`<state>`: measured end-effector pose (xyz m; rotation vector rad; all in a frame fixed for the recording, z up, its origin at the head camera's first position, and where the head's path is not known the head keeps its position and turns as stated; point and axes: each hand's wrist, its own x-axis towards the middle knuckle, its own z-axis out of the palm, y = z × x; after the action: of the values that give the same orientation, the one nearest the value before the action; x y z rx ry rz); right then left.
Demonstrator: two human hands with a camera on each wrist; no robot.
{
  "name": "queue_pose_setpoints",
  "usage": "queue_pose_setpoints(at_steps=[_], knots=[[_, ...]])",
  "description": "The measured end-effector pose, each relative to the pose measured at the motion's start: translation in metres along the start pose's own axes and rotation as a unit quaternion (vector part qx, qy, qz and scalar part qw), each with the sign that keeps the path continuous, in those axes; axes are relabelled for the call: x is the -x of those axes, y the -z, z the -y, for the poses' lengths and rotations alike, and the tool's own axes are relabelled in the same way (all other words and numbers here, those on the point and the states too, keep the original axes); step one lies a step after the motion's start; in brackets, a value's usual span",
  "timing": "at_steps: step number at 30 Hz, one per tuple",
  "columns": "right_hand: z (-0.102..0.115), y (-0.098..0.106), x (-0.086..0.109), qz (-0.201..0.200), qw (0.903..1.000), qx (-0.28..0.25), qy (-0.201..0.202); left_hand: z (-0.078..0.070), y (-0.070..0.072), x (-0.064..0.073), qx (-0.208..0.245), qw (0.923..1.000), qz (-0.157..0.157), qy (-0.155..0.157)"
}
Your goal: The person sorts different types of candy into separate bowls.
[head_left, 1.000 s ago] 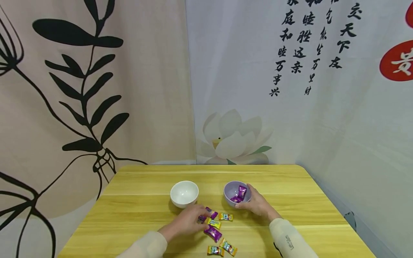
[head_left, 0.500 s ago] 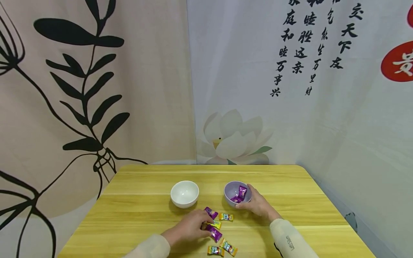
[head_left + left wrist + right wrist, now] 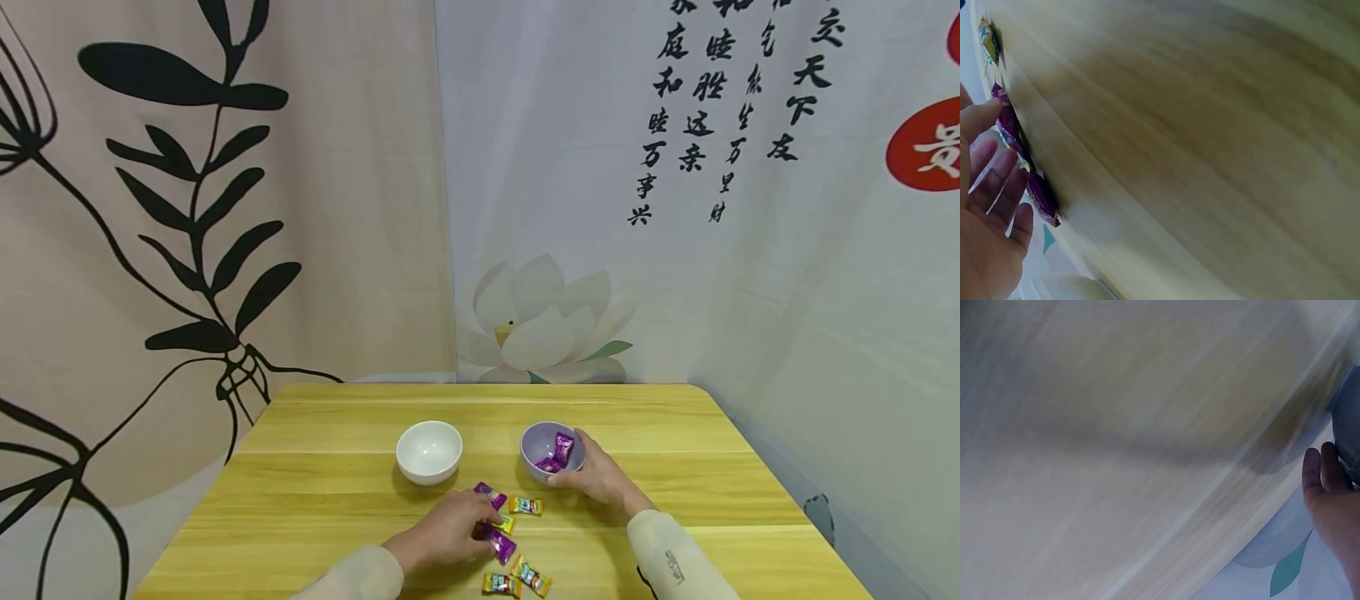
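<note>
My left hand (image 3: 450,527) reaches over wrapped candies at the middle of the table. Its thumb and fingers stand apart around a purple candy (image 3: 501,546) and a partly covered yellow candy (image 3: 507,524). In the left wrist view the thumb lies at a purple-wrapped candy (image 3: 1010,125), and the other fingers are loosely bent. Another purple candy (image 3: 491,494) lies just beyond the fingertips. My right hand (image 3: 606,482) holds a lavender bowl (image 3: 531,442) by its right side, thumb at the near side. Purple candies (image 3: 562,448) lie in that bowl.
A white bowl (image 3: 430,451) stands left of the lavender one on the wooden table (image 3: 300,483). One yellow candy (image 3: 526,506) lies right of the group, and two more, one a yellow candy (image 3: 531,575), lie nearer me. A printed cloth (image 3: 360,208) hangs behind.
My left hand has shifted slightly right and toward me over the candies. A purple candy visible by its fingers a second ago is now mostly covered. The right hand and bowl have stayed put.
</note>
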<state>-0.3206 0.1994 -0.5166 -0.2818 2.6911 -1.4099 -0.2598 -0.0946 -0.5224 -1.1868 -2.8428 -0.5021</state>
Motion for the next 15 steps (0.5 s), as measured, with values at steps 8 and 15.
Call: queue_pose_setpoints(at_steps=[8, 15], knots=[[0.0015, 0.0001, 0.0002, 0.001, 1.0000, -0.006, 0.000, 0.0001, -0.0016, 0.0008, -0.026, 0.9995, 0.011, -0.010], [0.0000, 0.0006, 0.0006, 0.000, 1.0000, -0.002, 0.003, -0.0002, -0.0026, 0.0032, -0.047, 0.9987, 0.013, -0.016]])
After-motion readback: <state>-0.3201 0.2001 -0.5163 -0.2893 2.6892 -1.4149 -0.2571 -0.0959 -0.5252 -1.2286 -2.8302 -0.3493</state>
